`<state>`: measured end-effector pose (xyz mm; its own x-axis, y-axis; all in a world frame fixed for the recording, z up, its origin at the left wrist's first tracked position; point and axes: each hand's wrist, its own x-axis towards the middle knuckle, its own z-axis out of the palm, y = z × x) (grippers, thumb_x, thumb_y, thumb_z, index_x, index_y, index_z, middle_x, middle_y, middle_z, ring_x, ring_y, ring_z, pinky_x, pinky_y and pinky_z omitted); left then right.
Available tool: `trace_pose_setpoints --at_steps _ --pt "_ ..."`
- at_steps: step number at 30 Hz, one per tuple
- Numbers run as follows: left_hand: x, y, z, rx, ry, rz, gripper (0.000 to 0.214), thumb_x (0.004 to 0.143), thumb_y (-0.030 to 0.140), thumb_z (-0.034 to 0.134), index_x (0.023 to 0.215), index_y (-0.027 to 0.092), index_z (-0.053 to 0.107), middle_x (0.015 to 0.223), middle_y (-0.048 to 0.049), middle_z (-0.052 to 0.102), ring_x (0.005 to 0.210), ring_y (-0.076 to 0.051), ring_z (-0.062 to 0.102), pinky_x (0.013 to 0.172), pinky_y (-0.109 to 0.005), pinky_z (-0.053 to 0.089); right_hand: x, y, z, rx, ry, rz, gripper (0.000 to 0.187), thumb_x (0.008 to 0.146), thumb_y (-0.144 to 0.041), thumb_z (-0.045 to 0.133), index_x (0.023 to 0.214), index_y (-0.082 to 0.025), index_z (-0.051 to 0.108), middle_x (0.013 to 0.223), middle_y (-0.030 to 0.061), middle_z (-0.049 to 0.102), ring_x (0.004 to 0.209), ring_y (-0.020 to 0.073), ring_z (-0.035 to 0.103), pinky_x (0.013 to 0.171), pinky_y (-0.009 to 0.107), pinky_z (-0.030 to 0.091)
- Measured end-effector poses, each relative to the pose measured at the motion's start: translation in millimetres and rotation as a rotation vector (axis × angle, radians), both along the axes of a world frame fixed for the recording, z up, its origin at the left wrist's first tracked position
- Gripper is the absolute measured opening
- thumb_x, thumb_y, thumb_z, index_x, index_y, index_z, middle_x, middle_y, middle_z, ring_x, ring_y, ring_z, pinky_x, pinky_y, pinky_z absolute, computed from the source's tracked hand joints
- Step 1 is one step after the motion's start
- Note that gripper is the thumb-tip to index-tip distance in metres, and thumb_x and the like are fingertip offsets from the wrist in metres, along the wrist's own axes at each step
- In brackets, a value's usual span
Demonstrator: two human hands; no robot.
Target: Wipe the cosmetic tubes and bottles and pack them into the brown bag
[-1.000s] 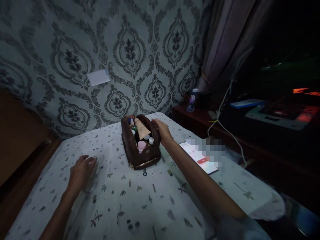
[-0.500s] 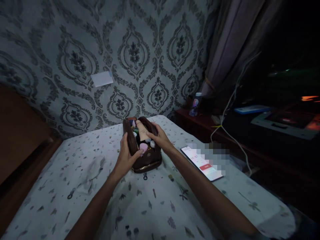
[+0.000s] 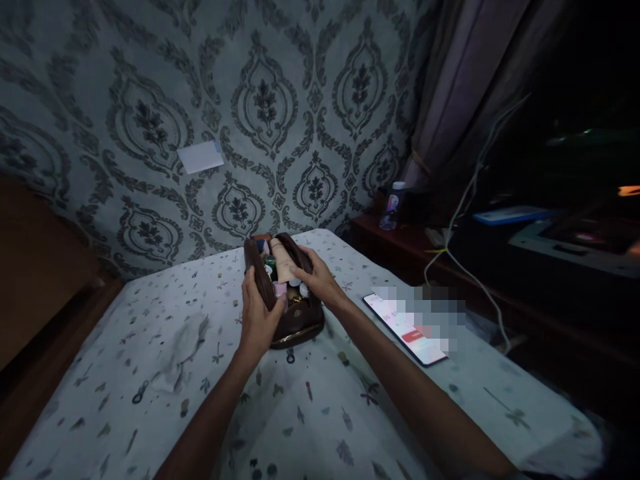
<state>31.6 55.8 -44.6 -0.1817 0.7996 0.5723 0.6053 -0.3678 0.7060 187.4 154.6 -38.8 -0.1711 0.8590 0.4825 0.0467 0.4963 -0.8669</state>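
A brown zippered cosmetic bag stands unzipped on the bed, packed with small items. My left hand grips its left side, fingers outside and thumb over the rim beside a pink-capped container. On the opposite side my right hand holds the bag's wall, its thumb against a beige tube. White caps show below the tube, and a green item lies left of it. The lower contents are partly hidden by the bag's walls and my thumbs.
A lit phone lies on the patterned sheet to the right. Crumpled pale cloth rests at left. Beyond the bed's right edge, a bottle stands on a dark red ledge, near a hanging white cable. Patterned wall rises behind.
The pink-capped container has shifted slightly up and left and tilted inside the bag, and my left thumb has moved with it. My right hand stays nearly in place.
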Motion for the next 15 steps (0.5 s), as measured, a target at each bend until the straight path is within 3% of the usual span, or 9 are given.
trace_pose_setpoints --at_steps 9,15 --pt "-0.4 -2.1 2.7 -0.013 -0.016 -0.016 0.083 0.085 0.035 0.067 0.152 0.022 0.021 0.154 -0.0153 0.031 0.148 -0.029 0.026 0.122 -0.046 0.022 3.9 -7.4 6.2 0.032 -0.099 -0.009 0.061 0.083 -0.041 0.061 0.138 -0.018 0.048 0.139 0.0124 0.056 0.13 0.0281 0.051 0.113 0.046 0.037" --pt "0.2 2.0 8.1 -0.033 -0.056 -0.019 0.083 0.085 0.046 0.066 0.152 0.023 0.023 0.154 -0.0152 0.032 0.147 -0.03 0.027 0.122 -0.049 0.022 4.5 -1.1 6.0 -0.018 -0.054 0.017 0.069 0.08 -0.048 0.068 0.141 -0.021 0.049 0.14 0.0103 0.057 0.131 0.0292 0.051 0.115 0.047 0.036"
